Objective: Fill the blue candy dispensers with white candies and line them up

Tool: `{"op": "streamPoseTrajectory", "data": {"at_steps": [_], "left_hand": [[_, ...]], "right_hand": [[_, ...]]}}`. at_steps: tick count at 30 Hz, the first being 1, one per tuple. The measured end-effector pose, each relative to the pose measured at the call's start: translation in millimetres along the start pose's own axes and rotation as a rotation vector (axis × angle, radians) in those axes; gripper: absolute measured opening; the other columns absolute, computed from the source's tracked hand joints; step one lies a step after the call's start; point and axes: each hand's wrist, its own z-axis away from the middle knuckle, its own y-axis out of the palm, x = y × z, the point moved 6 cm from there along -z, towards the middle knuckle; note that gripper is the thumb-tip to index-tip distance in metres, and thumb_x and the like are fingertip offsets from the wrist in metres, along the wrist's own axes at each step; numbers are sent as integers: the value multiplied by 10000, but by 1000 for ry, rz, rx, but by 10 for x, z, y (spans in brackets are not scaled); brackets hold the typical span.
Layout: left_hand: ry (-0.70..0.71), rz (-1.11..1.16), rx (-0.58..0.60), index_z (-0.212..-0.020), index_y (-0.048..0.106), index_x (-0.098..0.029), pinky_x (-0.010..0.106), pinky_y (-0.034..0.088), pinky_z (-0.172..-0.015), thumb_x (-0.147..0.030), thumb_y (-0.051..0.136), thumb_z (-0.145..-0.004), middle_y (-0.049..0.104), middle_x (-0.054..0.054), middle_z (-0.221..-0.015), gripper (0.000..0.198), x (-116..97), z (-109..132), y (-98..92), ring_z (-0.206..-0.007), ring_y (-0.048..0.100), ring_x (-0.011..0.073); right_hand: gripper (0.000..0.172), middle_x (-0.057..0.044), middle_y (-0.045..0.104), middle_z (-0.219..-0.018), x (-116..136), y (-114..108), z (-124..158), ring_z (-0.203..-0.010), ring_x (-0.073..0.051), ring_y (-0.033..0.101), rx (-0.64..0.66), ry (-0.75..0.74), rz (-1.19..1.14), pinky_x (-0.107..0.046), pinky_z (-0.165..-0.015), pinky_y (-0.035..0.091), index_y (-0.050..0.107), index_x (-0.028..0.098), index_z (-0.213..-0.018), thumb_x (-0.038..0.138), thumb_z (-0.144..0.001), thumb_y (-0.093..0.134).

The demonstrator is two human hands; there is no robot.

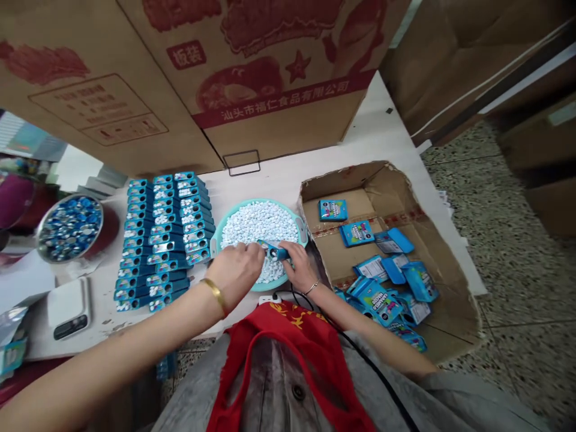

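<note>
Over a turquoise basin (pixel 215 231) of small white candies (pixel 258 217), both my hands are at one small blue candy box (pixel 279 252). My right hand (pixel 299 267) grips the box at its right side, fingers curled round it. My left hand (pixel 238 267) is closed at the box's left end, with its fingertips partly hidden. The box is tilted, and a dark round hole shows on its visible face. To the left stand rows of upright blue candy boxes (pixel 168 240), many with white candies showing at their tops.
At my right, a cut-down cardboard box (pixel 321 255) holds several blue candy boxes (pixel 382 303). Large printed cartons (pixel 270 135) wall off the table's back. On the left are a metal bowl of blue-wrapped pieces (pixel 72 228) and a white device (pixel 69 306). A black cable (pixel 373 366) crosses my apron.
</note>
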Motion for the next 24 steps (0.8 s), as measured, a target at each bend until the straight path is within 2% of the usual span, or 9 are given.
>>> {"op": "streamPoseTrajectory", "data": {"at_steps": [3,6,9,13,15,18,21,23,24], "left_hand": [[-27,8,-58,-951,597,-143,328,502,-645,-54,415,-859,602,91,-866,222,224,101,-22,-817,618,238],[37,178,-194,-1057,564,-167,320,509,-670,-206,526,-856,578,97,-1036,208,384,45,89,-865,612,226],[154,371,-297,-1216,487,-185,318,513,-735,-348,579,-851,528,114,-1186,411,315,-124,346,-956,601,223],[142,527,-291,-1136,523,-181,292,495,-722,-333,538,-889,571,77,-1037,290,222,-153,723,-857,595,184],[49,603,-350,-1127,526,-183,288,489,-739,-344,550,-888,570,73,-1025,289,347,37,815,-871,584,181],[-150,662,-443,-1113,536,-198,292,483,-787,-347,561,-886,562,63,-1013,273,704,495,958,-907,573,180],[-366,628,-417,-1077,551,-199,308,484,-800,-352,573,-870,549,55,-988,258,1091,905,1282,-902,573,188],[-485,590,-325,-1039,560,-197,315,486,-789,-343,581,-854,547,55,-987,237,1286,1046,1598,-892,579,195],[-532,571,-268,-1024,562,-195,317,487,-782,-332,581,-848,548,59,-998,224,1356,1070,1767,-889,583,199]], "right_hand": [[426,-100,609,-1220,31,-41,-13,-1160,-245,532,-3,-11,-53,-476,-1013,454,510,225,-1261,138,-847,462],[420,-93,617,-1208,104,-78,-10,-1144,-243,546,13,-26,-118,-470,-993,467,503,236,-1262,151,-852,475],[377,-94,626,-1181,195,-87,6,-1147,-245,555,80,-32,-167,-466,-990,470,510,239,-1253,201,-878,483],[473,-108,571,-1277,110,-268,-109,-1136,-243,573,208,25,-218,-435,-951,499,444,244,-1325,340,-876,557],[588,-137,516,-1327,-178,-552,-314,-1098,-243,584,127,104,-171,-410,-876,528,375,231,-1372,423,-856,582],[656,-196,526,-1295,-821,-996,-707,-1200,-290,494,5,168,192,-467,-1027,398,436,147,-1333,482,-804,632],[883,-314,407,-1404,-1550,-1108,-959,-1372,-363,300,178,301,492,-516,-1109,237,401,41,-1369,414,-666,782],[905,-333,353,-1442,-1929,-1064,-994,-1431,-383,187,276,395,537,-578,-1099,176,431,54,-1353,434,-623,809],[875,-337,373,-1427,-2072,-1027,-985,-1435,-392,183,297,443,529,-605,-1086,160,481,70,-1309,458,-600,815]]}}
